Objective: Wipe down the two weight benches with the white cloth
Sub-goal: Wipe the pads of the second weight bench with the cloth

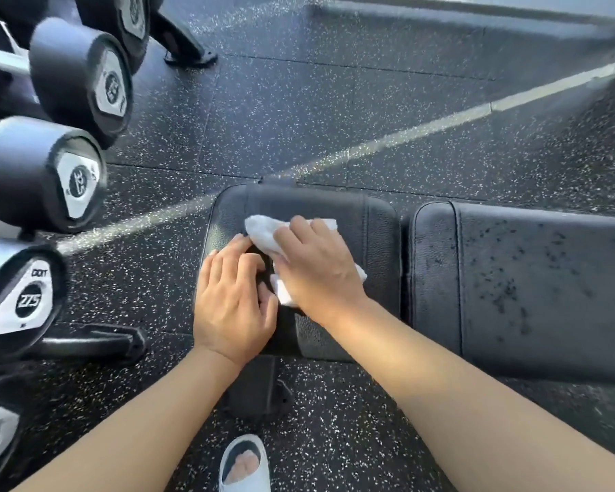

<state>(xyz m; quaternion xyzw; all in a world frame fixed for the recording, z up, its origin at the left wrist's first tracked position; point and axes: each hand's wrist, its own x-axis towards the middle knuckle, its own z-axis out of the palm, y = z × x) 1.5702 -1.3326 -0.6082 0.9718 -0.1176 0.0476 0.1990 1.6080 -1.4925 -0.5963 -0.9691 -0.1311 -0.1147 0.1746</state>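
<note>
- Cloth [263, 233]: white, crumpled, lying on seat pad [377, 243] of black weight bench, under right hand; bits stick out past the fingers at the far side and beside the wrist.
- Right hand [313, 268]: palm down on the cloth, fingers fairly straight, pressing it onto the pad. No curl round it visible.
- Left hand [229, 300]: resting on near-left part of the same pad, fingers bent and spread, nothing in it; fingertips touch the cloth's left edge.
- Back pad [533, 278]: long black section just right of the seat pad, narrow gap between; surface dotted with dark specks or droplets, cannot tell which.
- Bench frame foot [260, 388]: black, below the pad's near edge, on the floor.
- Dumbbells [43, 172]: black heads with white end labels, racked along left edge; one label reads 27.5.
- Floor [334, 101]: dark speckled rubber tiles, with a bright diagonal stripe of light.
- Foot in pale slide sandal [244, 463]: bottom centre, on the floor.
</note>
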